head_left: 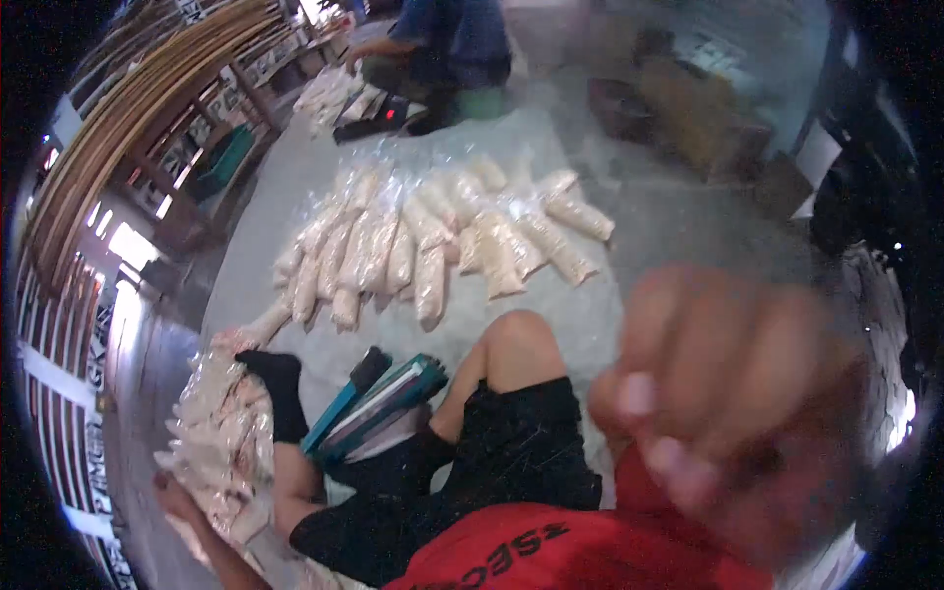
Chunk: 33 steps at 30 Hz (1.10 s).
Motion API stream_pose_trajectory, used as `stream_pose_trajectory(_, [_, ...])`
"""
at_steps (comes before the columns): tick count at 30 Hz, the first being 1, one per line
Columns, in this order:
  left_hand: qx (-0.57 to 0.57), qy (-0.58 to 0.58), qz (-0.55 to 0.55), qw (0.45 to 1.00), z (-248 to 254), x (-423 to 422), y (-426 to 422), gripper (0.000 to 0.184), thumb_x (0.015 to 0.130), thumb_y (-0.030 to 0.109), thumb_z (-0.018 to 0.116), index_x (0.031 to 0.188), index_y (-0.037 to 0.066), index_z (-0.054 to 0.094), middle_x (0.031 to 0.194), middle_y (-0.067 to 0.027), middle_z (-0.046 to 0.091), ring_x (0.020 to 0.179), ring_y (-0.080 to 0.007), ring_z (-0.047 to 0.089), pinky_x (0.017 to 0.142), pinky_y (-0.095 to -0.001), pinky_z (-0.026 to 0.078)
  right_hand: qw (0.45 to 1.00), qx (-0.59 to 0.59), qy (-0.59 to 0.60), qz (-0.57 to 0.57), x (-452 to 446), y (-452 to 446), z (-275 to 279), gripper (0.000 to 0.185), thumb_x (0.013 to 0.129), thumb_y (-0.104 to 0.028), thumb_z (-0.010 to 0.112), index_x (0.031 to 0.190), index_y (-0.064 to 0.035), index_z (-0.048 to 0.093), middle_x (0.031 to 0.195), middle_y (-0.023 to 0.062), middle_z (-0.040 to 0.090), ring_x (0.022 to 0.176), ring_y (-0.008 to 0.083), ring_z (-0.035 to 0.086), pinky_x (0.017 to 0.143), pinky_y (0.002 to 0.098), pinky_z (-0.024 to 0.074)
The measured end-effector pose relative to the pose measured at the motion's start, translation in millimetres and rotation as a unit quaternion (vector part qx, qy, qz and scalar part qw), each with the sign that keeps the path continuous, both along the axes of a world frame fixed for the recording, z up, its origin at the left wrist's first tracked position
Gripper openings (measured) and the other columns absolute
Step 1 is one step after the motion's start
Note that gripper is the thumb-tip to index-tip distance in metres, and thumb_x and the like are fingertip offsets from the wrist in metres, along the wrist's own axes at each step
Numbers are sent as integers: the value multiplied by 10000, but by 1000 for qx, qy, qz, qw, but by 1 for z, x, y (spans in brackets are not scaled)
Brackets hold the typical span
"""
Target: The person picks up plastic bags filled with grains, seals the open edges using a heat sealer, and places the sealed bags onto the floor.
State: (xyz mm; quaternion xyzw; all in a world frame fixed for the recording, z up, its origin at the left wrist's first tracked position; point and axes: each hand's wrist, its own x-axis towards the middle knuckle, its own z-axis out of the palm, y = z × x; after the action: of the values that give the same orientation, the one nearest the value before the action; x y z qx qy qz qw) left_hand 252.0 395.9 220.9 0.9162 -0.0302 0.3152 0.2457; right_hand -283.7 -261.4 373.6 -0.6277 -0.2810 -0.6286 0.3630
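My right hand (723,379) is raised close to the camera at the right, its fingers curled in. It is blurred, and whatever it may hold is hidden. Low on the left, my left hand (183,506) is beside a heap of clear plastic bags (231,423), fingers partly seen and seemingly stretched out. Between my legs stands a teal and black device (379,403) with a long arm, which looks like a bag sealer. In front of my feet lie several filled clear plastic packs (379,241) with pale contents, side by side in a loose pile.
Another person (442,44) sits at the far side, near a dark device with a red light (389,114) and more pale packs (329,93). Wooden racks (147,93) line the left, with a green crate (226,162). Brownish sacks or boxes (698,108) stand at the back right.
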Motion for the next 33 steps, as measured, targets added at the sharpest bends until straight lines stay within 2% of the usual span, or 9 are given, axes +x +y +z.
stream_pose_trajectory(4, [-173,206,17,963,-55,-60,-93,492,965,266,632,1350,-29,546,1270,-208,637,1099,-307,616,980,-381,468,996,-57,-41,-49,12,1,-7,399,893,-339,763,1167,-57,699,898,75,672,779,177,621,698,319,481])
stream_pose_trajectory(8, [-98,226,-87,965,-153,-87,-107,472,951,201,654,1348,-28,538,1255,-217,639,1083,-299,641,957,-402,492,993,-66,-54,-76,30,-2,-19,415,884,-329,769,1182,-53,684,916,84,681,782,183,625,702,312,486])
stream_pose_trajectory(16, [-13,226,-119,967,-143,-177,-140,517,974,197,661,1388,-66,498,1265,-210,635,1121,-291,633,994,-381,484,967,-33,-46,-247,67,-49,-67,453,866,-309,781,1212,-46,655,953,102,697,788,194,634,709,296,497])
stream_pose_trajectory(20, [-25,249,-110,962,-150,-203,-128,538,979,251,670,1366,-86,508,1300,-226,614,1160,-306,626,1015,-380,482,799,227,402,-385,131,-179,-206,562,873,-324,771,1310,-22,586,1176,160,670,936,250,667,838,371,525])
stream_pose_trajectory(22, [-5,252,-109,962,-141,-219,-135,542,981,263,667,1355,-95,507,1314,-233,605,1188,-314,615,1044,-379,465,637,167,526,-538,134,-263,-368,750,847,-319,784,1457,-38,450,1324,220,587,1144,340,607,980,443,480])
stream_pose_trajectory(24, [15,243,-123,962,-145,-218,-127,538,984,260,663,1351,-100,505,1322,-240,597,1209,-314,603,1051,-382,461,506,162,648,-546,118,-271,-387,897,819,-336,796,1521,-22,336,1375,240,541,1251,379,548,1043,460,449])
stream_pose_trajectory(28, [102,257,-84,957,-122,-231,-153,532,984,242,662,1353,-104,498,1357,-253,564,1268,-323,562,1067,-402,453,476,127,685,-536,84,-237,-389,1005,773,-397,821,1527,11,296,1377,253,530,1263,394,547,1045,486,457])
stream_pose_trajectory(30, [64,257,-111,958,-126,-236,-137,531,980,237,668,1355,-99,498,1362,-251,558,1282,-326,547,1068,-408,451,368,115,781,-492,70,-227,-373,916,821,-426,776,1503,10,348,1356,271,555,1219,414,578,1028,483,471])
stream_pose_trajectory(33, [-8,259,-142,955,-138,-234,-133,545,972,237,675,1374,-82,492,1385,-246,541,1284,-355,540,1082,-436,439,438,254,721,-473,70,-269,-381,747,884,-410,710,1431,30,455,1307,304,589,1161,436,611,1033,470,466])
